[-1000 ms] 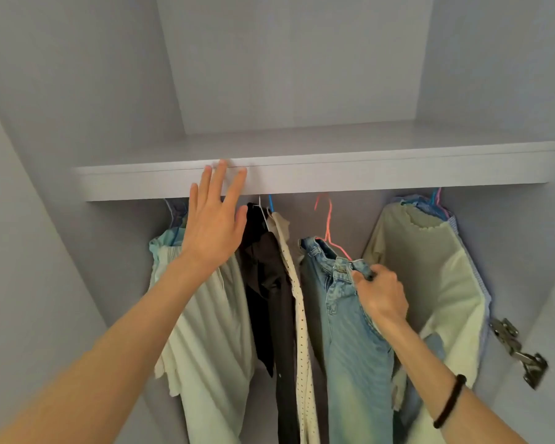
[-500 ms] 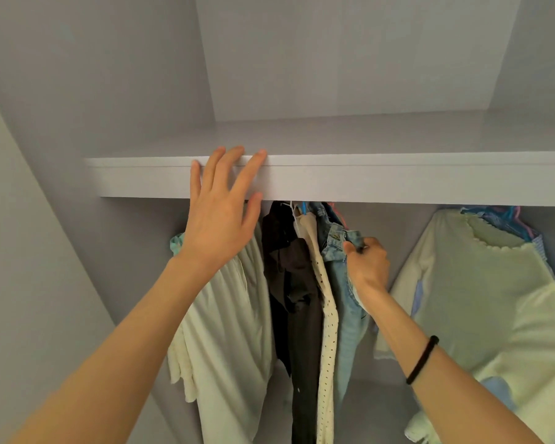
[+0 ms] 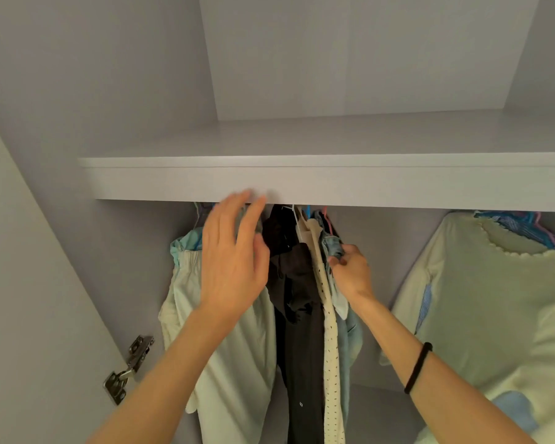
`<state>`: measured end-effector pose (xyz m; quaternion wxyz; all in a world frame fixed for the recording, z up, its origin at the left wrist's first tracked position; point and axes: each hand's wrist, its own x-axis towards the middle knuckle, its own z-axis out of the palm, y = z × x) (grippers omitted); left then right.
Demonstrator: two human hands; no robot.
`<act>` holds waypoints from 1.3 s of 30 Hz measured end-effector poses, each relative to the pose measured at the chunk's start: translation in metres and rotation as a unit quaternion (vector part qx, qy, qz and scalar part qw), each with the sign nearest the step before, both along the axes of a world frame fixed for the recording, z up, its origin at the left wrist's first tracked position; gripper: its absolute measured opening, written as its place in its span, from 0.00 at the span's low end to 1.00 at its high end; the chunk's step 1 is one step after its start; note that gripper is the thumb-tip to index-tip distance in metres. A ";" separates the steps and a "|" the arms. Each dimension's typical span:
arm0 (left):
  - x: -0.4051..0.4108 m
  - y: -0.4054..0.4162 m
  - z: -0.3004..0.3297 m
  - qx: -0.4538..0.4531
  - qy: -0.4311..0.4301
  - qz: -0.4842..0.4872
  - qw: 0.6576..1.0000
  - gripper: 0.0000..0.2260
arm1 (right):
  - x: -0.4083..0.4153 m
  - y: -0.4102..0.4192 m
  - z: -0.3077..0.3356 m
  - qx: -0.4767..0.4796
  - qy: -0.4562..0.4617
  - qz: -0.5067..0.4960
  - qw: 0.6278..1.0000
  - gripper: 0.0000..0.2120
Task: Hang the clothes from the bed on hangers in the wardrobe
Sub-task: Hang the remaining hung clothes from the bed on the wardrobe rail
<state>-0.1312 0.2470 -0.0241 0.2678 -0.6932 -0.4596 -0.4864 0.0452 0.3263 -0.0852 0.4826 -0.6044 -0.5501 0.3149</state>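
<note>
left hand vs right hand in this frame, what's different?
The left hand is open, fingers spread and raised to the shelf edge, holding nothing; the right hand pinches the jeans waistband. The left hand sits higher, before the pale green garment; the right hand is lower, deeper among the clothes. Only the right wrist wears a black hair tie. Both reach into the wardrobe.

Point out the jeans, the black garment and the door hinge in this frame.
jeans [image 3: 332, 243]: head view, on the denim waistband beside the right hand's fingers.
black garment [image 3: 297, 283]: head view, on its upper front.
door hinge [image 3: 127, 370]: head view, on the metal arm at lower left.
</note>
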 end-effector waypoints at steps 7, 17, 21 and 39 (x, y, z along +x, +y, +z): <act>0.036 0.020 -0.102 -0.368 -0.145 -0.088 0.914 0.22 | 0.021 -0.018 -0.023 0.023 -0.068 0.093 0.993 0.29; 0.053 0.054 -0.107 -0.482 -0.235 -0.086 0.840 0.30 | 0.000 -0.021 -0.052 0.059 0.001 0.108 0.992 0.27; 0.049 0.061 -0.103 -0.526 -0.195 -0.073 0.825 0.32 | -0.006 -0.019 -0.057 0.065 0.005 0.093 0.994 0.25; 0.013 0.050 -0.099 -0.563 -0.228 -0.174 0.775 0.27 | -0.017 -0.011 -0.058 0.036 -0.115 0.214 0.969 0.28</act>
